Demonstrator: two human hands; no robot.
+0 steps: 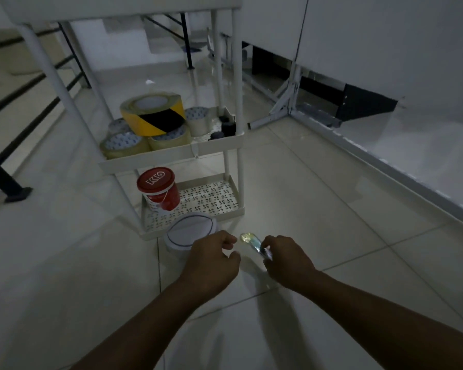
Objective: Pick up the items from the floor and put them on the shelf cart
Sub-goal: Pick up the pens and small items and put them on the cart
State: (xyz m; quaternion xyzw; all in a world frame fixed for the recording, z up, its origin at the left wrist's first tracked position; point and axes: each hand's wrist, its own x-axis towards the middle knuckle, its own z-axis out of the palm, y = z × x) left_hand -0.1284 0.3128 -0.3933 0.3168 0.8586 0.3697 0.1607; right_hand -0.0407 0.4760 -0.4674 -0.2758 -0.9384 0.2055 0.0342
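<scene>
A white shelf cart (171, 156) stands ahead on the tiled floor. Its middle shelf carries a yellow-and-black tape roll (153, 113) stacked on several clear tape rolls (123, 145). On the perforated bottom shelf sits a red-lidded tub (159, 192). A white round container (190, 231) rests on the floor against the cart's front edge. My right hand (286, 259) grips a small shiny iridescent object (253, 243) just above the floor. My left hand (214, 259) hovers beside the white container, fingers curled and apart, holding nothing.
Black railing bars (24, 102) run along the left. A white panel wall with metal feet (286, 108) lines the right side. Small dark items (225, 126) sit at the middle shelf's right end. Pale floor tiles surround the cart.
</scene>
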